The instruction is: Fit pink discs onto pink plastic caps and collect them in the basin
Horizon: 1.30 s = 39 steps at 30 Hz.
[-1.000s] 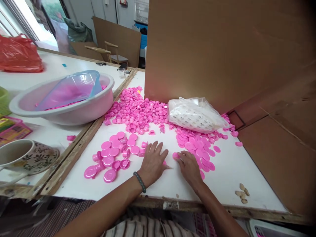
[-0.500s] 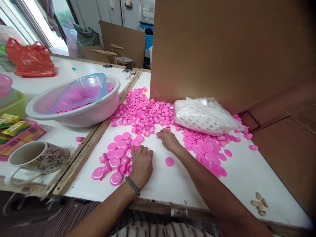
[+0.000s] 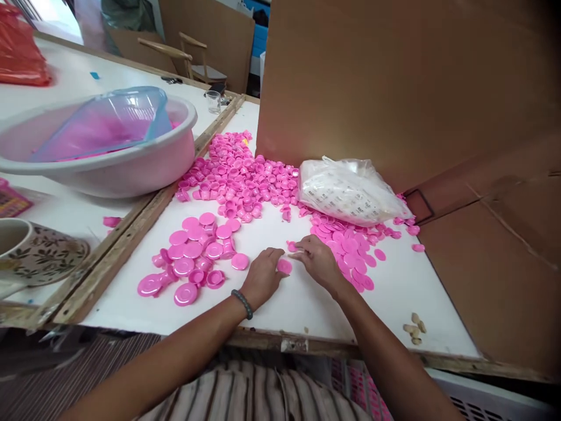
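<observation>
Left hand: the person's left hand (image 3: 262, 278), a dark beaded bracelet (image 3: 242, 304) at its wrist, is partly curled, thumb and fingers at the edge of a flat pink disc (image 3: 284, 266).
Right hand: the right hand (image 3: 318, 261) faces it, just beside, thumb and fingertips nearly together on a small pink cup (image 3: 291, 246).
White tabletop: both pink pieces are near the middle of the table (image 3: 280, 318), between two groups.
Left group: discs and cups, some joined, lie in a loose cluster (image 3: 193, 250).
Right group: flat discs overlap in a heap (image 3: 350, 257).
Far side: many small cups form a pile (image 3: 245, 181) beside a clear plastic bag (image 3: 350, 193), before a tall cardboard panel (image 3: 372, 76).
Far left: a pale basin (image 3: 131, 178) holds a blue translucent scoop (image 3: 153, 108).
Near left: a leaf-patterned mug (image 3: 52, 254).
Near right: a few tan, shell-like bits (image 3: 414, 329).
</observation>
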{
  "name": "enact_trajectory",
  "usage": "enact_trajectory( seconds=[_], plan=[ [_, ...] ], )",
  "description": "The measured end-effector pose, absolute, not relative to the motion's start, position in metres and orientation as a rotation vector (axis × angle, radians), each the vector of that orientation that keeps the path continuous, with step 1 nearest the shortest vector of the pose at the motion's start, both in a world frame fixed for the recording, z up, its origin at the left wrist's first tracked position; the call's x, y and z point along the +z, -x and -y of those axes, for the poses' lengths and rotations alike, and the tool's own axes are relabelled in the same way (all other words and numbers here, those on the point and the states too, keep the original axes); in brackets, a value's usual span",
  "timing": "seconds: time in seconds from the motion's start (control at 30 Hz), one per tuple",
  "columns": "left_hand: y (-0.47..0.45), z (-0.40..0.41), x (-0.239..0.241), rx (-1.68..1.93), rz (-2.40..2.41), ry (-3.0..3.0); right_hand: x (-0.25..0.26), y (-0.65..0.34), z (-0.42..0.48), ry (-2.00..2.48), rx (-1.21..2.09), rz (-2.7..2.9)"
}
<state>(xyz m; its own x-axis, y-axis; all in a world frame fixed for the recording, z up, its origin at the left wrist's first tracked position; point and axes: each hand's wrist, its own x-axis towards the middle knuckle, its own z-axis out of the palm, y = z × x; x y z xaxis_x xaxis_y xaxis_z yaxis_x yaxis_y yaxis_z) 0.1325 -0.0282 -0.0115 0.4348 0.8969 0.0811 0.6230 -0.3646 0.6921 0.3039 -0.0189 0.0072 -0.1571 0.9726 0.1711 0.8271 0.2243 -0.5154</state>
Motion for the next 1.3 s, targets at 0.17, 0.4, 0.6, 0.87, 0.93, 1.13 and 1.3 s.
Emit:
enact_trajectory(
  seconds=[0.17, 0.4, 0.6, 0.87, 0.93, 1.13, 1.3],
  plan=[
    [-0.129, 0.029, -0.016, 0.669, -1.305, -2.057, -0.004, -0.297, 0.022, 1.617, 0.155, 2.189],
    [-0.130, 0.028, -0.016, 0.692, -1.285, -1.986, 0.001, -0.293, 0.044, 1.491, 0.032, 2.387],
    [-0.130, 0.026, -0.017, 0.702, -1.262, -1.944, -0.007, -0.281, 0.050, 1.488, -0.027, 2.460],
    [-0.130, 0.025, -0.020, 0.688, -1.260, -1.925, -0.024, -0.280, 0.059, 1.460, -0.112, 2.363],
    [-0.129, 0.025, -0.020, 0.695, -1.262, -1.943, -0.024, -0.281, 0.058, 1.463, -0.084, 2.327],
    [-0.123, 0.023, -0.018, 0.721, -1.186, -1.963, -0.015, -0.284, 0.051, 1.545, 0.435, 1.936],
    [-0.120, 0.024, -0.013, 0.667, -1.219, -1.962, -0.008, -0.281, 0.056, 1.566, 0.502, 1.829]
  ],
)
